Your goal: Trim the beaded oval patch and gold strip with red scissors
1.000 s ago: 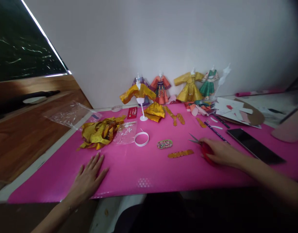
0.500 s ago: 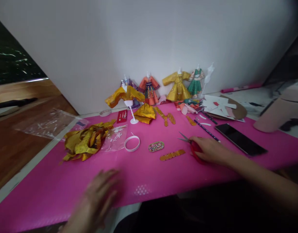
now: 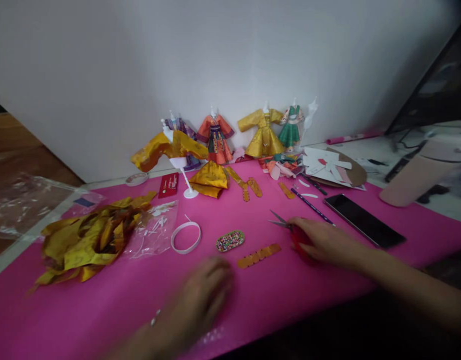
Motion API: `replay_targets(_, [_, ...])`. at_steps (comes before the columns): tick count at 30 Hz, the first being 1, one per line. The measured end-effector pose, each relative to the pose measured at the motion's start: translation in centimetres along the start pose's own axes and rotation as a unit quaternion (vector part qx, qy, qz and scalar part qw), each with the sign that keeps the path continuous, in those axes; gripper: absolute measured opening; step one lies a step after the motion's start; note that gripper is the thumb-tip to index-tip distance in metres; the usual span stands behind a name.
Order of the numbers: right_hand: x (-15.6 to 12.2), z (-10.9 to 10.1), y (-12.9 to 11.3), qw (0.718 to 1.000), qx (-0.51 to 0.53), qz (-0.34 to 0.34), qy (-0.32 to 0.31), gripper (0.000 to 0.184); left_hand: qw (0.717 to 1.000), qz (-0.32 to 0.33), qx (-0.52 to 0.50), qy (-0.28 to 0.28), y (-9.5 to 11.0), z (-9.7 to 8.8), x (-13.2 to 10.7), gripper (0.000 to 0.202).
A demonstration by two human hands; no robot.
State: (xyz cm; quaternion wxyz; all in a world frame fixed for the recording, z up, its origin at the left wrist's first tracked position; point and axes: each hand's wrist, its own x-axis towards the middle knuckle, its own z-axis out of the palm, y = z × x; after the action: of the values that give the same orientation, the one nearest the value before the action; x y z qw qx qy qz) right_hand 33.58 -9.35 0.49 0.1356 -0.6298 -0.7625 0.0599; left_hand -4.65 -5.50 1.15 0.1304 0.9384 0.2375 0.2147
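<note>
My right hand (image 3: 316, 237) is closed around the red handles of a pair of scissors (image 3: 283, 220), whose blades are spread and point left above the pink mat. My left hand (image 3: 208, 290) is smeared by motion, so its fingers are hard to read. It is nearest to a notched gold strip (image 3: 259, 256) and an oval tin covered in multicoloured dots (image 3: 230, 241). Left of the tin stands a roll of white tape (image 3: 186, 237). A gold doll top (image 3: 170, 145) hangs on a small white stand, with a folded gold piece (image 3: 210, 179) beside it.
A heap of gold scraps (image 3: 91, 230) and a plastic bag of white bits (image 3: 155, 230) lie left. Dressed doll forms, including a red one (image 3: 216, 135), line the wall. At right are a pencil (image 3: 311, 205), phone (image 3: 365, 220), paper pieces (image 3: 328, 165) and pink tumbler (image 3: 418, 170).
My left hand has moved right and forward, toward the tin and gold strip. My right hand stays on the scissors in nearly the same place. The view has turned slightly right.
</note>
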Motion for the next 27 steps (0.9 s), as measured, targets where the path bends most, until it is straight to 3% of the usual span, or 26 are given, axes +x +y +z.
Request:
replay_targets(2, [-0.2, -1.1, 0.0, 1.000, 0.009, 0.005, 0.018, 0.034, 0.997, -0.055, 0.019, 0.054, -2.0, 0.6, 1.9, 0.030])
replay_targets(7, [-1.6, -3.7, -0.8, 0.996, 0.033, 0.031, 0.072, 0.043, 0.996, -0.071, 0.011, 0.046, -4.7, 2.0, 4.1, 0.032])
replay_targets(14, [-3.0, -3.3, -3.5, 0.991, 0.094, 0.044, 0.086, 0.036, 0.996, -0.086, -0.012, 0.037, -4.7, 2.0, 4.5, 0.019])
replay_targets(19, [-4.5, -2.5, -4.8, 0.989, 0.124, 0.046, 0.062, 0.035, 0.994, -0.094, -0.030, 0.056, -4.7, 2.0, 4.5, 0.024])
replay_targets(24, [-6.5, -3.9, -6.0, 0.985, 0.127, 0.078, 0.083, 0.033, 0.992, -0.083, -0.057, 0.078, -3.6, 1.0, 3.2, 0.027])
replay_targets(27, [-7.3, -5.2, -7.6, 0.974, 0.179, 0.116, 0.075, 0.035, 0.990, -0.081, -0.066, 0.091, -2.7, 0.5, 2.2, 0.028])
